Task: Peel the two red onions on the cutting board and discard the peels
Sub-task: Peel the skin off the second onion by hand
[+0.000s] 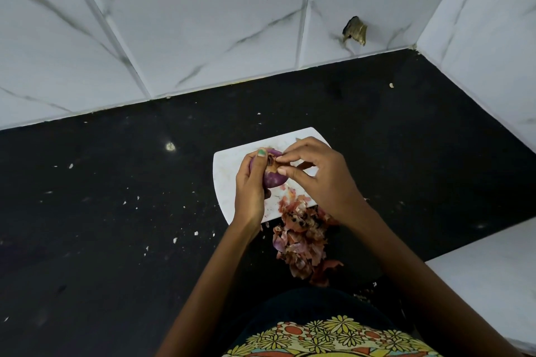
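One red onion (274, 180) in view, held up just over the white cutting board (232, 171); the second onion is not visible, possibly hidden behind the hands. Left hand (251, 185) wraps the bulb from its left side, thumb up over the top. Right hand (322, 174) has thumb and forefinger closed in a pinch on the dry brown skin at the onion's end, remaining fingers loosely curled. Lower half of the bulb already shows smooth purple.

Loose peels (301, 238) heaped at the board's near edge and spilling onto the black counter (116, 211) toward the person's body. None discarded yet, by the look of it.

Step in hand, as judged: stripping the last papery skin at the tip. Done well, the pinch should take the skin close to where it still clings and pull down along the bulb, not outward, so it comes off in a strip and not in crumbs. Left hand would need to turn the onion to bring each clinging patch to the right fingers.

Room: counter open to the left and behind the board, scattered only with pale flecks. Tiled wall (203, 23) closes the far side; a second tiled face closes the right. Peel heap sits close to the counter's near edge, so scraps could drop off there when gathered
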`<state>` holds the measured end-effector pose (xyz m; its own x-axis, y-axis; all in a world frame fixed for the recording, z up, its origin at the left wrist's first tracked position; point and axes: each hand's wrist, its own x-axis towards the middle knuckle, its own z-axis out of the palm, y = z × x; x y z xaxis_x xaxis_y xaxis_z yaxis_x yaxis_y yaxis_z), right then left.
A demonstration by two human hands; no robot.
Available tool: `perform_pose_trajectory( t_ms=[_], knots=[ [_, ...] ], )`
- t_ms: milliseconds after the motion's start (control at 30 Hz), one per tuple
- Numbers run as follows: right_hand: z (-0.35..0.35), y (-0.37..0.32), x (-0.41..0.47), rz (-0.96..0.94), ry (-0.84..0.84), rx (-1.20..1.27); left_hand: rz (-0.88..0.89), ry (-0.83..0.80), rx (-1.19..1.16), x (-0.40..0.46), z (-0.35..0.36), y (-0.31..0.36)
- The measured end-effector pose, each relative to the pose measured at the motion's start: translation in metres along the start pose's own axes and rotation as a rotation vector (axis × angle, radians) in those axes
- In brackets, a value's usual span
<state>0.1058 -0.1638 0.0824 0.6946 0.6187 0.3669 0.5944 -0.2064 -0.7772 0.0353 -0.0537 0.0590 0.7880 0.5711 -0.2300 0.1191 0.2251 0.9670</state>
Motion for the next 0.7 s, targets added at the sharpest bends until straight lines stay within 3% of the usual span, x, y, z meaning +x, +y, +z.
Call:
perform_pose_trajectory(
  t_ms=[700],
  knots=[
    [0.0043,-0.0013,-0.0025,-0.023,-0.016,-0.052,-0.038,0.057,0.064,0.0061,-0.003,-0.0042]
  ],
)
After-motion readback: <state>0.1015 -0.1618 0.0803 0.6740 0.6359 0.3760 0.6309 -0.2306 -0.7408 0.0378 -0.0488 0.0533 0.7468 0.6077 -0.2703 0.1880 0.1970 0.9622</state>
